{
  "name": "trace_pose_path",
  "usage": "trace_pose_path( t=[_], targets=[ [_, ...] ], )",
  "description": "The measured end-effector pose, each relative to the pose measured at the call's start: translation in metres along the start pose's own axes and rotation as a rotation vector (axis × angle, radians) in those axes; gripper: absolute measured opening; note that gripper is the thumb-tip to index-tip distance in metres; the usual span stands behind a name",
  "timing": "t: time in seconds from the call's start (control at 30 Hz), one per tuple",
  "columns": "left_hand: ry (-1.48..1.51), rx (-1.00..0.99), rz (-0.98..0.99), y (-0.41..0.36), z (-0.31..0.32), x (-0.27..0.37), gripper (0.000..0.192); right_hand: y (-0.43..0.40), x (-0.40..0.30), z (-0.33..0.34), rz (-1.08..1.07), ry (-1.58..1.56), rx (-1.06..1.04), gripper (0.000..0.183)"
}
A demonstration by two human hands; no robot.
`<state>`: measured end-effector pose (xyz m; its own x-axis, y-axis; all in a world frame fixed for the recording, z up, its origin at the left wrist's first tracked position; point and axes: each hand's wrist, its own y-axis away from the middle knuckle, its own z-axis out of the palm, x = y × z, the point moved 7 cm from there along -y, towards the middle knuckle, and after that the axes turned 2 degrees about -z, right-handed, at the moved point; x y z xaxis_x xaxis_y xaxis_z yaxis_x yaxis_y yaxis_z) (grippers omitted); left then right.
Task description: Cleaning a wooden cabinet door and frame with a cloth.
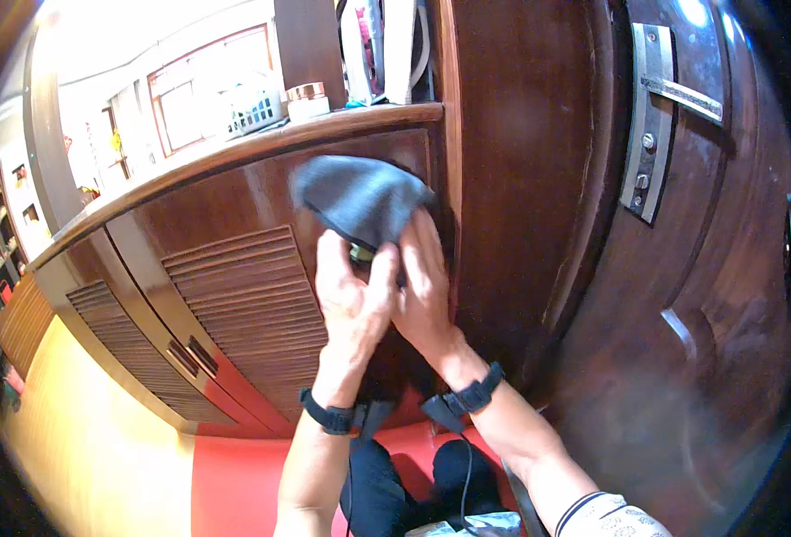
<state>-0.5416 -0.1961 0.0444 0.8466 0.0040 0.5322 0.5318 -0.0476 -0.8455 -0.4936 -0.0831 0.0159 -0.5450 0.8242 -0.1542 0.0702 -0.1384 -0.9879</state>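
Both hands are raised before the louvred door of a dark wooden cabinet [248, 302], gripping one blue-grey fabric item [368, 194]. Its lower edge is dark, and blur leaves unclear whether it is a cap or a folded cloth. My left hand [352, 285] holds the near edge from the left, its thumb pointing up. On the right side of the fabric, my right hand [426, 275] has its fingers extended along it, some partly behind it. A small pale green patch [362, 254] shows between the hands, mostly hidden. Black straps circle both wrists.
Along the cabinet top [368, 115] stand a lidded jar [308, 101], a white plastic basket [254, 111] and several upright items [382, 54]. To the right is a dark wooden door with a metal lever handle [684, 97]. A red mat [234, 476] covers the floor below.
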Motion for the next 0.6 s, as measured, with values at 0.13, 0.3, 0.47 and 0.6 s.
trace_pose_path(
  t=[0.13, 0.3, 0.47, 0.6],
  targets=[
    [-0.111, -0.103, -0.043, 0.04, 0.028, -0.007, 0.047, 0.057, 0.016, -0.025, 0.1, 0.092, -0.158, 0.085],
    [-0.184, -0.089, 0.093, 0.01, 0.021, 0.033, 0.057, 0.002, 0.004, -0.02, 0.071, -0.002, -0.126, 0.08],
    [-0.008, -0.154, 0.128, -0.003, 0.032, 0.041, 0.072, -0.036, 0.016, -0.028, -0.051, 0.015, -0.077, 0.071],
    [-0.036, -0.316, -0.057, 0.062, 0.025, -0.005, 0.063, 0.06, 0.025, -0.026, 0.143, -0.024, -0.175, 0.072]
  ],
)
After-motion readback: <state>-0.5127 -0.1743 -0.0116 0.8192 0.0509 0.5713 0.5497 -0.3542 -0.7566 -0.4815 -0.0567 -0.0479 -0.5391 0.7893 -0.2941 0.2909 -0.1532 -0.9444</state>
